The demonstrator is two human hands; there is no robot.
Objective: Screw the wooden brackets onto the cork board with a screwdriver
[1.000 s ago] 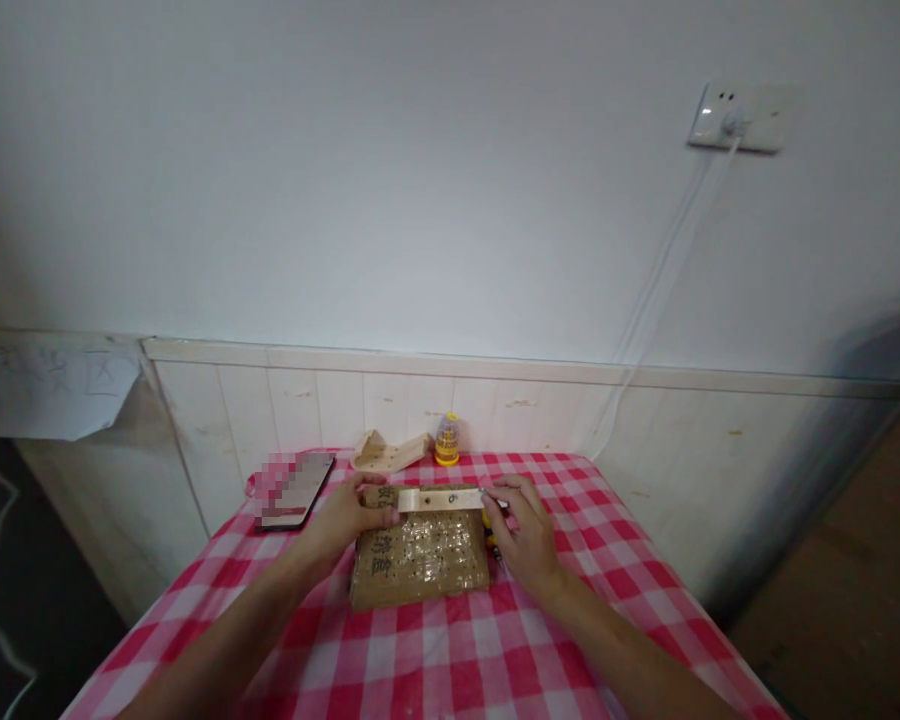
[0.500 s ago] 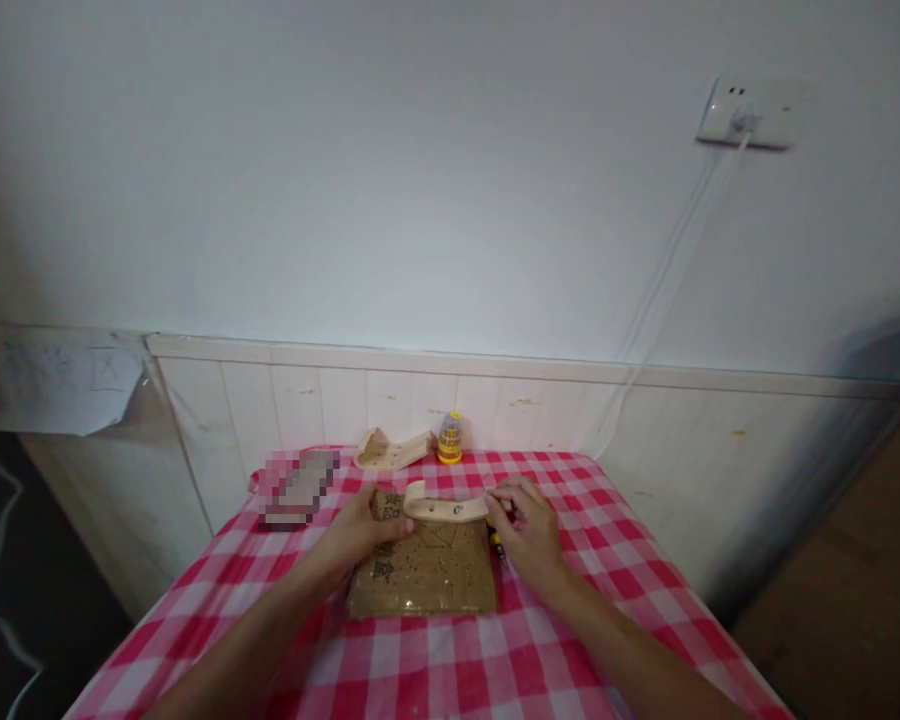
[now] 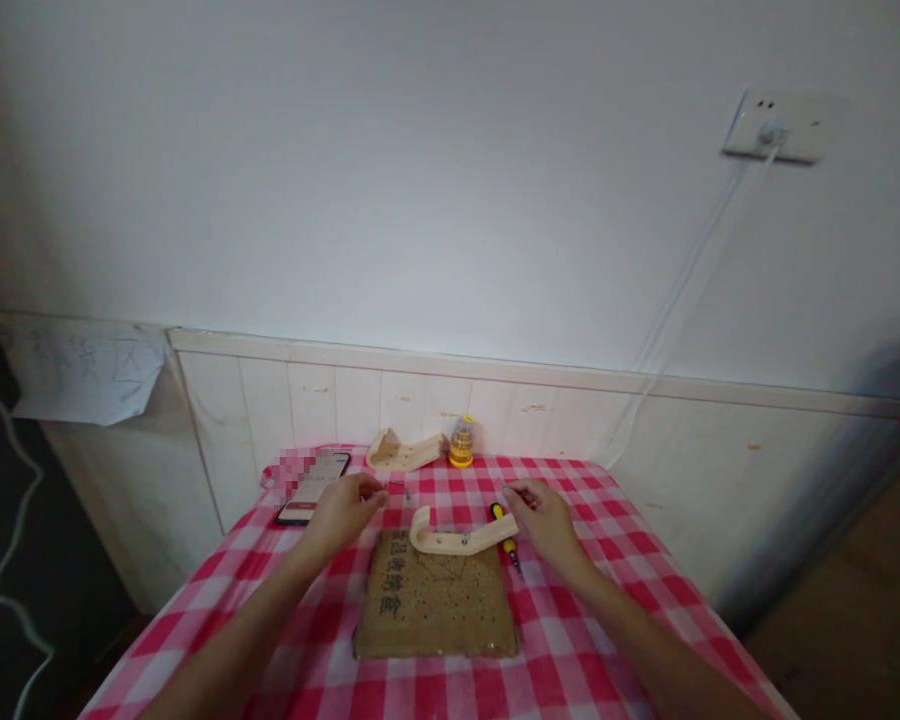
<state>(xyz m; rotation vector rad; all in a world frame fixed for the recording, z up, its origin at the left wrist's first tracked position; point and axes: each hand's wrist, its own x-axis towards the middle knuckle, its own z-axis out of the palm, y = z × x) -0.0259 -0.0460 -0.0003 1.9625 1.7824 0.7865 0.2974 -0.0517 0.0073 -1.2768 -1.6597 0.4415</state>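
A pale wooden hook-shaped piece (image 3: 461, 543) with holes along it rests across the far part of a brown cardboard slab (image 3: 439, 600) marked with black writing. Beyond it on the left, my left hand (image 3: 349, 510) is off the wood, thumb and fingers pinched at a thin dark sliver too small to name. Just past the wood's right end, my right hand (image 3: 544, 515) pinches at a tiny thing I cannot make out. A yellow-and-black screwdriver (image 3: 506, 543) lies partly beneath that end of the wood.
At the table's back stand another bent wooden piece (image 3: 401, 452) and a yellow-capped screwdriver-bit holder (image 3: 462, 443). A phone (image 3: 300, 505) lies to the left on the checked tablecloth (image 3: 592, 640). A socket (image 3: 780, 128) with a plugged-in cable is on the wall.
My left hand has let go of the wooden piece and the cardboard and moved away to the back left. The right hand has come off the wood's end. The view has shifted slightly.
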